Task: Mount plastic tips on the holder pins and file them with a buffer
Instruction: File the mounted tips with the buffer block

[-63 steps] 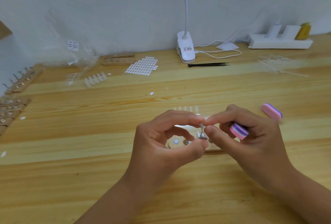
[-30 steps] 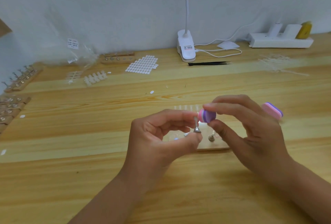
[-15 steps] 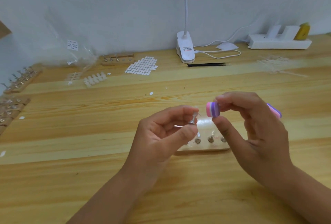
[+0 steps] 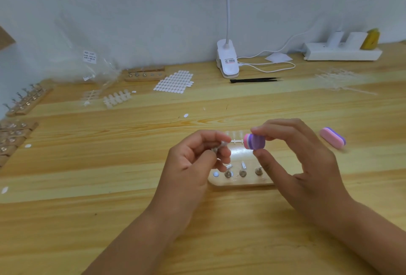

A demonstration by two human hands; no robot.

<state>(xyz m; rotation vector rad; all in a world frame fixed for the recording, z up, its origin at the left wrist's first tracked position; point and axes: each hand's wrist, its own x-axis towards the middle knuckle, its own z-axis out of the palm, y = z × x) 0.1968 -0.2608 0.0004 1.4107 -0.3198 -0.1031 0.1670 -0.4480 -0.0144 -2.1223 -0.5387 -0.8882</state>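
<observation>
Hands hover above the holder [image 4: 241,182], left hand [image 4: 191,165] pinching a pin [image 4: 218,148], right hand [image 4: 305,165] pinching the buffer [image 4: 255,141].

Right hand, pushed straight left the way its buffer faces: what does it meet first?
The right hand's buffer would most likely meet the pin pinched in the left hand. The depth between them is unclear.

printed labels on clear bag [image 4: 89,56] and lamp clip [image 4: 228,61], both illegible
</observation>
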